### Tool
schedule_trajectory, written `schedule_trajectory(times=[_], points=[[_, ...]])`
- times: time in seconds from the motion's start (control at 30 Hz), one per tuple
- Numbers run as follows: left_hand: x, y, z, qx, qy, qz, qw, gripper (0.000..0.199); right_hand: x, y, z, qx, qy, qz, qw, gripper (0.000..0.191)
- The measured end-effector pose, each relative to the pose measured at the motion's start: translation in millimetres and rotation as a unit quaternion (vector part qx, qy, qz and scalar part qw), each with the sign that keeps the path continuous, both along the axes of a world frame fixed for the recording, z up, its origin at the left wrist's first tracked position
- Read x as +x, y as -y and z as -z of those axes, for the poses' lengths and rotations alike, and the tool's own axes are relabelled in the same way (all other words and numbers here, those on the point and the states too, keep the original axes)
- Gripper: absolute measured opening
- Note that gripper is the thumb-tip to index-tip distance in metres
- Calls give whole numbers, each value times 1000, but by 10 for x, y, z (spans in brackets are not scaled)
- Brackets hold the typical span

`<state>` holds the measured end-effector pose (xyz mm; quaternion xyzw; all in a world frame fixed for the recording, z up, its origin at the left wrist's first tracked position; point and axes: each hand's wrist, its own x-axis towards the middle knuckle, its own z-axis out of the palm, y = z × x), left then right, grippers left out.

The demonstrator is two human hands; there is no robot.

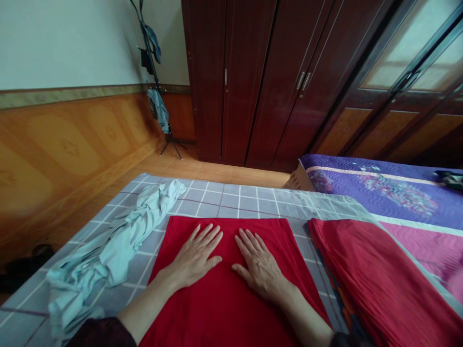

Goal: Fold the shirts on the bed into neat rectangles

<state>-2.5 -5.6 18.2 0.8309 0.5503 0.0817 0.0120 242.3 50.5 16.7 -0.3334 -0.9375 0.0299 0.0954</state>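
A red cloth garment (231,308) lies spread out before me on the checked bedsheet (220,193). My left hand (197,253) rests flat on its left half, fingers spread. Palm down on the right half is my right hand (258,262), its fingers stretched forward. Neither hand grips anything. The near end of the garment runs out of view at the bottom, so its exact kind cannot be made out.
To the left lies a crumpled pale blue cloth (119,250). Folded red fabric (379,270) sits at the right, atop darker cloth. Beyond are a purple floral bedcover (398,193), a dark wooden wardrobe (249,82) and a coat stand (150,53) with items hanging.
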Motion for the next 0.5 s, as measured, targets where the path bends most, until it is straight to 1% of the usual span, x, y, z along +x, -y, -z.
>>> schedule_trajectory(times=[0.03, 0.07, 0.13, 0.2, 0.27, 0.3, 0.33, 0.37, 0.4, 0.47, 0.5], points=[[-55, -11, 27, -8, 2, -19, 1000, 57, 44, -40, 16, -4, 3, 16, 1000, 66], [-135, -31, 62, -12, 3, -49, 999, 57, 109, -104, 40, -1, 3, 51, 999, 67], [-331, -86, 136, -14, 1, -109, 994, 58, 269, -272, 100, 12, 3, 138, 990, 68], [-503, -141, 178, -1, -3, -165, 986, 59, 406, -420, 145, 30, 6, 219, 975, 69], [-570, -166, 150, 26, -1, -207, 978, 58, 449, -473, 147, 53, -1, 268, 962, 69], [-548, -157, 104, 38, 2, -213, 976, 58, 425, -448, 129, 66, -12, 273, 960, 69], [-487, -129, 42, 43, 6, -206, 978, 58, 370, -387, 103, 78, -28, 264, 961, 68], [-390, -83, -30, 40, 10, -183, 982, 59, 291, -293, 71, 87, -45, 240, 966, 65], [-263, -21, -102, 27, 14, -146, 989, 61, 195, -173, 38, 92, -59, 202, 973, 62], [37, 130, -213, -11, 24, -45, 999, 71, -10, 102, -13, 81, -68, 93, 990, 59], [184, 205, -238, -30, 30, 4, 999, 80, -99, 232, -27, 65, -61, 29, 996, 60]])
